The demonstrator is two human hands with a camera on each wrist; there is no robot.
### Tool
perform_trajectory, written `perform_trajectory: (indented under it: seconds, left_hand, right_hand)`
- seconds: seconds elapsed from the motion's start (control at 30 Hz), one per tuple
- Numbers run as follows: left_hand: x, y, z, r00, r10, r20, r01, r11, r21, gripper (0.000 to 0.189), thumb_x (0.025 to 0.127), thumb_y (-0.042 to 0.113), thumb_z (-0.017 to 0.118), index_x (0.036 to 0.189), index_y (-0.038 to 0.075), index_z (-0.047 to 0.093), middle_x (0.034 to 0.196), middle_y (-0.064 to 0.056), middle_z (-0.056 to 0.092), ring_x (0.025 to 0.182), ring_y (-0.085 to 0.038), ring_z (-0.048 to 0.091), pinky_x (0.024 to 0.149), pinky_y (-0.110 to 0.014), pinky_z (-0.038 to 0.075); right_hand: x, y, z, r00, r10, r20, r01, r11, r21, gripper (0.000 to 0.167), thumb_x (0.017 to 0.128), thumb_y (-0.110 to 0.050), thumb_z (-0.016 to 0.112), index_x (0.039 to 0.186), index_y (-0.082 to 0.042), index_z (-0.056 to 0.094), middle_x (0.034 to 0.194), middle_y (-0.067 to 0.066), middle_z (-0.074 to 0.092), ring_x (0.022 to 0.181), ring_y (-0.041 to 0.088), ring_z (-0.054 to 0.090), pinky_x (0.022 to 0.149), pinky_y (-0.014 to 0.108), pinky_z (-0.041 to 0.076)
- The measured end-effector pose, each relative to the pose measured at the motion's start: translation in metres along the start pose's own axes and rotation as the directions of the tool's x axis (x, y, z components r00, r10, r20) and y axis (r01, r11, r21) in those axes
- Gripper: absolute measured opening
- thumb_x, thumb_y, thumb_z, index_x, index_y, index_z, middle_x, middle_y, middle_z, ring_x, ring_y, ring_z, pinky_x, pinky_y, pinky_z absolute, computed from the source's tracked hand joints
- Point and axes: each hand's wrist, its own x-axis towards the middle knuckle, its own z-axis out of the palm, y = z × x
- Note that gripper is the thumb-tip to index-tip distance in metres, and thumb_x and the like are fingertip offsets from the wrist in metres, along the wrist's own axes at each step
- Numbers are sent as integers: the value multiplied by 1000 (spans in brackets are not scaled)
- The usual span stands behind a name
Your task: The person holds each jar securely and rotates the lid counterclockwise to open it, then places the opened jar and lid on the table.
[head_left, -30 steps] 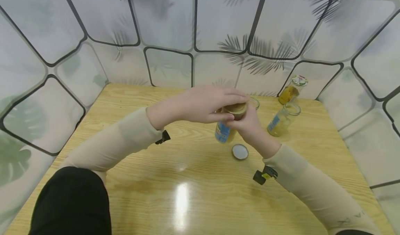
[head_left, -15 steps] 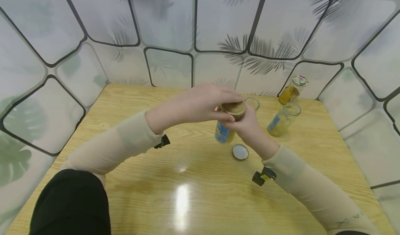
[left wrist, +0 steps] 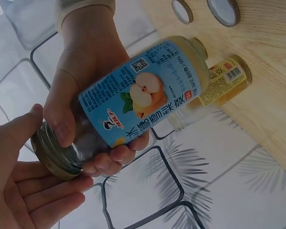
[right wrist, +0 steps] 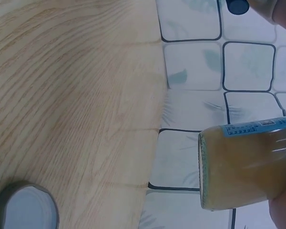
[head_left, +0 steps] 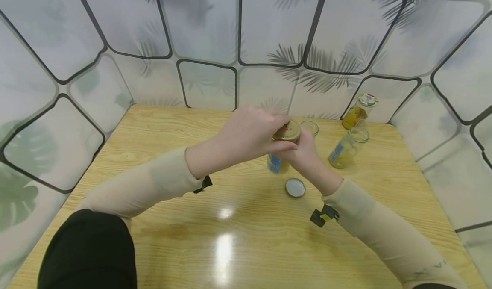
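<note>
A glass bottle (left wrist: 148, 90) of cloudy, pale yellow drink, with a blue label showing cut pears, is held above the table. My right hand (head_left: 307, 156) grips it around the neck, fingers and thumb wrapped about the glass. On its top sits a gold metal lid (head_left: 289, 131). My left hand (head_left: 246, 131) holds that lid by the rim, thumb on the near side and fingers at the far side. The left wrist view shows the bottle tilted across the frame, with the left hand (left wrist: 24, 176) at the lid's edge.
A loose lid (head_left: 295, 187), white inside up, lies on the wooden table (head_left: 184, 237); the left wrist view has a second lid (left wrist: 182, 10). An open glass bottle (head_left: 347, 148) stands right, a capped yellow one (head_left: 359, 111) behind it. Another open rim (head_left: 309, 128) shows behind the right hand.
My left hand has turned around the lid, its fingers drawing back so more of the gold top shows. The bottle has shifted slightly; the right hand keeps its grip.
</note>
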Motion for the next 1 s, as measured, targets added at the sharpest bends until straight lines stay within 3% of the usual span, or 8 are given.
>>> perform_trajectory:
  seconds: [0.07, 0.1, 0.23, 0.3, 0.43, 0.6, 0.8, 1.0]
  left_hand:
    - [0, 1, 0, 1000, -9, -6, 9, 999, 32, 46, 92, 61, 75, 84, 17, 66, 69, 5, 59, 54, -10, 44, 49, -25, 36]
    - [0, 2, -1, 1000, -11, -8, 11, 999, 45, 47, 91, 62, 75, 82, 17, 65, 67, 5, 58, 54, -11, 45, 49, -26, 36]
    - [1, 4, -3, 1000, -19, 11, 18, 998, 67, 50, 89, 64, 76, 83, 15, 67, 68, 4, 61, 54, -12, 51, 49, -27, 43]
    - [3, 5, -5, 999, -23, 33, 21, 998, 60, 48, 89, 62, 78, 90, 14, 71, 74, 3, 65, 58, -13, 55, 51, -29, 48]
    - [6, 5, -8, 997, -21, 79, 19, 999, 30, 41, 92, 49, 81, 108, 12, 74, 88, 3, 72, 66, -14, 63, 58, -31, 54]
    - [8, 5, -11, 994, -22, 104, 22, 1000, 4, 37, 95, 41, 80, 115, 11, 75, 98, 2, 76, 76, -17, 70, 65, -33, 59]
    - [7, 3, -13, 998, -29, 63, 29, 1000, 4, 35, 99, 45, 75, 110, 12, 76, 92, 3, 76, 69, -15, 68, 60, -31, 56]
    - [7, -1, -13, 997, -45, -68, 47, 998, 32, 34, 104, 43, 68, 90, 12, 69, 64, 1, 61, 53, -12, 46, 48, -25, 32]
  right_hand:
    - [1, 0, -1, 1000, -9, -15, 7, 997, -77, 37, 89, -4, 67, 119, 18, 63, 106, -21, 73, 96, -5, 66, 87, 13, 54]
    - [1, -1, -1, 995, -19, -96, -4, 974, -229, 41, 84, -5, 70, 118, 18, 65, 103, -21, 74, 92, -9, 65, 84, 12, 54]
    - [2, -4, -2, 991, 45, -123, -79, 955, -287, 42, 83, -5, 71, 119, 16, 65, 107, 16, 76, 93, -7, 65, 86, 16, 55]
    - [2, -7, -2, 984, 89, -152, -130, 950, -284, 44, 82, -1, 72, 122, 16, 63, 111, 28, 73, 93, -8, 65, 87, 15, 56]
    - [3, -10, -3, 968, 154, -199, -195, 958, -208, 51, 81, 5, 74, 129, 15, 60, 111, 8, 74, 96, -5, 68, 89, 17, 58]
    - [4, -10, -3, 970, 154, -190, -176, 978, -107, 55, 80, 9, 71, 132, 18, 56, 106, -21, 70, 100, 0, 69, 90, 18, 59]
    - [5, -12, -1, 969, 161, -186, -183, 977, -110, 45, 85, 7, 70, 129, 12, 61, 104, -23, 70, 95, 1, 68, 86, 19, 59]
    - [7, -16, 0, 966, 164, -201, -199, 966, -166, 42, 87, -1, 74, 128, 6, 65, 105, -24, 71, 97, 1, 69, 89, 20, 59]
